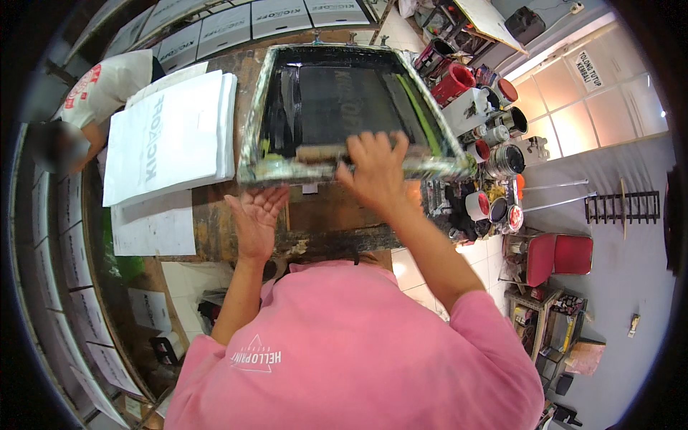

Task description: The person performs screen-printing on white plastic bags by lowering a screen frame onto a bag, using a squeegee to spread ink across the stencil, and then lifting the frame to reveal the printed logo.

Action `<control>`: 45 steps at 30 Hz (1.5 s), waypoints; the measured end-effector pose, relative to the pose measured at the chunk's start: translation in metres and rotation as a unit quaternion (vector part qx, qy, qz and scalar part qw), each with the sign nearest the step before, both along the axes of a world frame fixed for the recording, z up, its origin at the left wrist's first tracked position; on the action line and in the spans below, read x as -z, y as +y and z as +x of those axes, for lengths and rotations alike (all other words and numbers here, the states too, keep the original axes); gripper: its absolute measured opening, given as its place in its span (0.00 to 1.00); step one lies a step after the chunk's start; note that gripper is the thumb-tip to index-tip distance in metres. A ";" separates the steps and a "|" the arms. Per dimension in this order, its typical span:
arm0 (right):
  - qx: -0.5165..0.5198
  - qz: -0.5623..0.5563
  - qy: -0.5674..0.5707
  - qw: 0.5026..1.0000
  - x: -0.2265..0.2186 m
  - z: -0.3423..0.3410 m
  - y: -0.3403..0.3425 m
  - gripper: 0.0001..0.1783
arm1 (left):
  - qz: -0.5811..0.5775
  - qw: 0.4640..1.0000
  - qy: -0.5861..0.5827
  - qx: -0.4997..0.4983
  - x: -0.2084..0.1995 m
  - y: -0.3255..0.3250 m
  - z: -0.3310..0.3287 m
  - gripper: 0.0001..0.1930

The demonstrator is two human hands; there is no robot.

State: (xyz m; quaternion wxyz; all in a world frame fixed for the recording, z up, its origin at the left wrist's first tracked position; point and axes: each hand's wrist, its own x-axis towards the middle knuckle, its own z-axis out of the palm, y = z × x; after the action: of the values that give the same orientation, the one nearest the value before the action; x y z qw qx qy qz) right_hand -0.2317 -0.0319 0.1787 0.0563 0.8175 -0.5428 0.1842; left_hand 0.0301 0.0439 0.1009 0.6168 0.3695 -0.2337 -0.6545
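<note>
A screen-printing frame (255, 122) with dark mesh and a paint-smeared rim is tilted up over the worn wooden table (337, 215). My right hand (374, 170) grips the frame's near edge, fingers curled over it beside a wooden squeegee handle (321, 152) that lies along that edge. A yellow-green streak of ink (419, 115) runs down the mesh's right side. My left hand (258, 213) is open with its palm up, just below the frame's near-left corner, holding nothing.
A stack of white printed bags (172, 136) lies left of the frame, with loose white sheets (154, 229) nearer me. Several paint cans (494, 147) crowd the table's right end. Another person in a white shirt (107, 86) bends at far left. Red stools (559, 254) stand to the right.
</note>
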 end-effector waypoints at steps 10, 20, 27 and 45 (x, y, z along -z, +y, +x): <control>-0.036 -0.157 -0.008 0.987 -0.088 0.004 -0.080 0.19 | -0.021 0.464 -0.880 0.098 0.106 -0.045 -0.024 0.56; -0.042 -0.148 -0.031 0.988 -0.140 0.003 -0.131 0.18 | -0.151 0.675 -0.718 -0.079 0.034 -0.113 -0.057 0.32; -0.031 -0.118 -0.022 0.992 -0.162 0.007 -0.146 0.19 | -0.102 0.844 -0.481 -0.213 0.002 -0.114 -0.036 0.29; -0.040 -0.162 -0.004 0.986 -0.150 0.002 -0.141 0.24 | 0.052 0.626 -0.734 -0.258 0.055 -0.035 0.445 0.39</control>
State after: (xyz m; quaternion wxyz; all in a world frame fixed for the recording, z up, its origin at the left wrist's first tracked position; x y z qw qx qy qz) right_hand -0.2296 -0.1732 0.3283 0.1785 0.8176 -0.4731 0.2754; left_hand 0.4754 0.0090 0.0463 0.3642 0.8044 -0.4694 0.0086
